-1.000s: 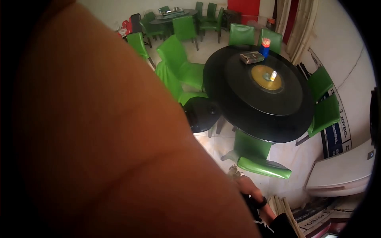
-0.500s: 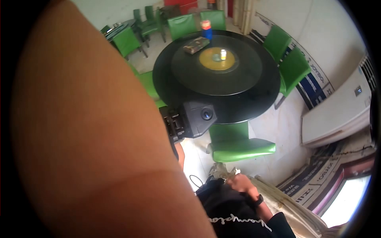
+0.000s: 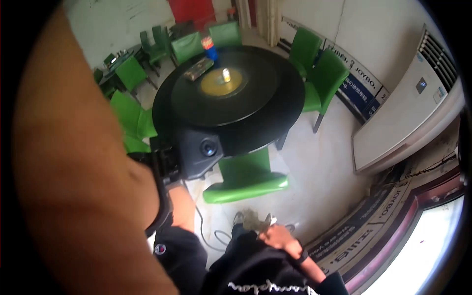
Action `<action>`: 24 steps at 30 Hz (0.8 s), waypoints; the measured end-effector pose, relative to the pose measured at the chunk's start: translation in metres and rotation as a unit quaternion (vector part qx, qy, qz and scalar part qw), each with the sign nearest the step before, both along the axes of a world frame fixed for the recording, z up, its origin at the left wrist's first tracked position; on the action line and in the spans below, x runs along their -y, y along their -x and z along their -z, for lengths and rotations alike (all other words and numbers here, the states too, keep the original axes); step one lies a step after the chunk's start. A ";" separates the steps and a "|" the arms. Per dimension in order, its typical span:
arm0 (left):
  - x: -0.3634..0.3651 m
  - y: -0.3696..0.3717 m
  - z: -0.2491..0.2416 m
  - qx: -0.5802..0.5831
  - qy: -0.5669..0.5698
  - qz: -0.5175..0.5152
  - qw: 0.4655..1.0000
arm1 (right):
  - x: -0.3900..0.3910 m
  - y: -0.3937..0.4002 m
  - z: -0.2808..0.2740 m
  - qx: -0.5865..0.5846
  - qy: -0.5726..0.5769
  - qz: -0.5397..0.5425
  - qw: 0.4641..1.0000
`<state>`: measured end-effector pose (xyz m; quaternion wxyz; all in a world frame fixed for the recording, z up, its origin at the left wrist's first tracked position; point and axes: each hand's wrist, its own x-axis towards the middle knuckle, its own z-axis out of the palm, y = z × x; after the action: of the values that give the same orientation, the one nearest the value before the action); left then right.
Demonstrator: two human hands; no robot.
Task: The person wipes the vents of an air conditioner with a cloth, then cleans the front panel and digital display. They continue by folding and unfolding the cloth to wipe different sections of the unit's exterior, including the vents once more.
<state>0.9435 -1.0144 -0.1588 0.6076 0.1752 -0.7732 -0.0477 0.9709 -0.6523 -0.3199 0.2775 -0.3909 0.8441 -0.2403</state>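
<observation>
The right hand [image 3: 281,238] held a crumpled item [image 3: 254,221] that extended leftward past its fingers; the left hand's state was indeterminable.

My feed shows a can [image 3: 226,75] at the middle of the turntable [image 3: 246,105] on the table [image 3: 291,101], a packet [image 3: 198,69] to its left, a container [image 3: 210,51] behind, toward the far edge. A chair [image 3: 246,186] stands by the near edge.

Green chairs [image 3: 330,73] stand around a round black table [image 3: 275,110] on pale floor [image 3: 314,167]
</observation>
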 end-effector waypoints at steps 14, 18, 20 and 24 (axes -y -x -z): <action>-0.136 0.129 -0.231 -0.249 0.159 0.096 0.951 | -0.141 -0.012 0.039 -0.093 0.127 0.142 0.977; -0.202 0.161 -0.234 -0.254 0.149 0.171 0.940 | -0.162 0.042 0.014 -0.006 0.091 0.189 0.978; -0.235 0.178 -0.220 -0.236 0.134 0.217 0.938 | -0.176 0.059 0.007 -0.006 0.083 0.207 0.975; -0.298 0.212 -0.180 -0.180 0.094 0.328 0.923 | -0.200 0.067 0.010 -0.023 0.070 0.244 0.967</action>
<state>0.7311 -0.7160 0.0209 0.7005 -0.1573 -0.6661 -0.2019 0.9040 -0.4518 -0.3302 0.1630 -0.1965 0.9010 -0.3507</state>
